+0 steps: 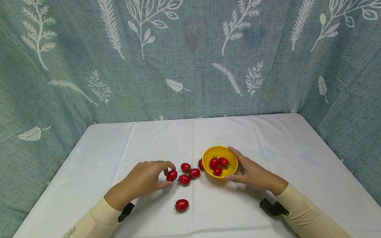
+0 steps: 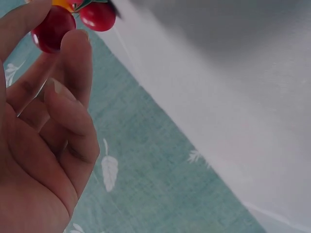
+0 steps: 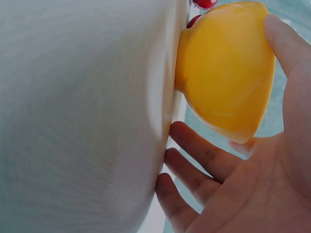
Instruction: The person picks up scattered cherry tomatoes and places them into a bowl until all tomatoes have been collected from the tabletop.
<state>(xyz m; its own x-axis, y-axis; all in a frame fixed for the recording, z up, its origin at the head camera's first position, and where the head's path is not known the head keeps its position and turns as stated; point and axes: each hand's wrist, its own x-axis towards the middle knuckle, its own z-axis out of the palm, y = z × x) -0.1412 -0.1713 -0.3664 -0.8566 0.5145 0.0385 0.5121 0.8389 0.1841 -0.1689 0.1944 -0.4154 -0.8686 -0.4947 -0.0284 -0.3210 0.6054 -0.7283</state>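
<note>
Between the thumb and fingertips of my left hand a small red cherry tomato is pinched, low over the white cloth. The left wrist view shows the same cherry tomato at the fingertips. My right hand holds the yellow bowl at its right side, thumb on the near rim and index finger on the far rim. In the right wrist view the bowl stands upright, and the other fingers spread down beside it. Three cherry tomatoes lie inside the bowl.
A cluster of loose cherry tomatoes lies between the left hand and the bowl. One more tomato sits right against the bowl's left side, partly hidden. Another tomato lies nearer the front. A patterned green curtain surrounds the table.
</note>
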